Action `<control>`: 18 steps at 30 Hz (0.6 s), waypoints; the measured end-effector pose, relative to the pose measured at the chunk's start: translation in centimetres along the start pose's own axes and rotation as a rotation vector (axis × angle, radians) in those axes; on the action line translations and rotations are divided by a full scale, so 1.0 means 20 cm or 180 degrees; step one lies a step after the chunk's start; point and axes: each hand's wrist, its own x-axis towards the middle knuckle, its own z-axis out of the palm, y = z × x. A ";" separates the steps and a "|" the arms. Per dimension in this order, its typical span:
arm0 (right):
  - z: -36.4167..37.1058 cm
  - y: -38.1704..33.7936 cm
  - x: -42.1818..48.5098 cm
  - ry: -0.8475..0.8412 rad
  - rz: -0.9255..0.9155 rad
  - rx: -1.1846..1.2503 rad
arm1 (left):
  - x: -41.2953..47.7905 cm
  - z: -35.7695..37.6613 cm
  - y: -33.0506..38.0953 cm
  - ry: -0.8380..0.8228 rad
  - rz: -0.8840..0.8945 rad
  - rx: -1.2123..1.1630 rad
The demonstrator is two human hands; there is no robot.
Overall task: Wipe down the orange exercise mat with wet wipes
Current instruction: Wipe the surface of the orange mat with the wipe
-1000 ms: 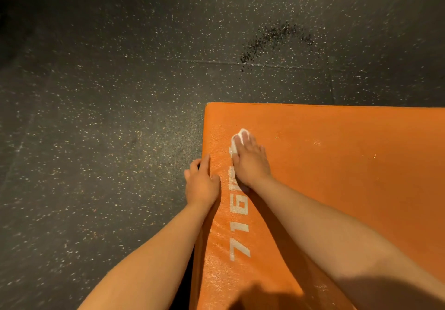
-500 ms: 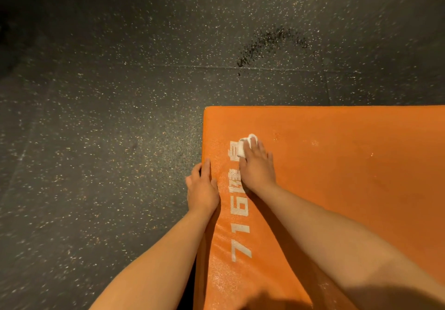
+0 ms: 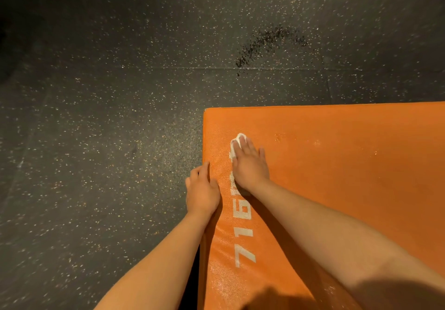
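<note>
On the floor (image 3: 84,141), left side: dark rubber surface with pale speckles, filling the left half and far part of the view; a straight seam runs across it beyond the mat.

Item 1. Left hand (image 3: 202,193): set on the left edge of the orange mat (image 3: 349,177), short of its far left corner. Forefinger lies along the top; the other fingers bend down over the side, gripping the edge.

Item 2. White lettering (image 3: 243,232): printed on the mat parallel to its left edge, numerals "716" legible, further characters partly covered by the right hand.

Item 3. Wet wipe (image 3: 237,140): small white wad, on the mat top near the far left corner, showing past the fingertips.

Item 4. Right hand (image 3: 250,165): palm down, fingers straight and together, pressing the wipe flat against the mat.

Item 5. Orange mat: thick, lying on the floor, running off the right and near sides of the view; surface glistens along the left edge.

Item 6. Dark patch (image 3: 262,45): blotchy mark on the floor, beyond the mat's far edge.
</note>
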 end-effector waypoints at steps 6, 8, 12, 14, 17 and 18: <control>0.08 -0.08 0.01 -0.0310 -0.1533 -0.0178 | 0.15 -0.01 0.00 0.0091 -0.0070 -0.0265; 0.07 -0.05 0.07 -0.0245 -0.1544 -0.0277 | 0.15 -0.01 -0.02 0.0048 -0.0035 -0.0197; -0.02 0.00 0.18 0.0082 -0.0671 -0.0174 | 0.15 0.01 -0.04 0.0029 -0.0040 -0.0068; -0.04 -0.01 0.20 0.0094 -0.0292 -0.0035 | 0.15 0.02 -0.03 0.0076 -0.0074 -0.0103; 0.00 -0.08 0.15 0.0058 -0.0408 0.0130 | 0.13 0.03 -0.01 0.0154 -0.0117 -0.0186; 0.02 -0.10 0.12 -0.0020 -0.0566 0.0166 | 0.12 0.03 -0.01 0.0166 -0.0143 -0.0237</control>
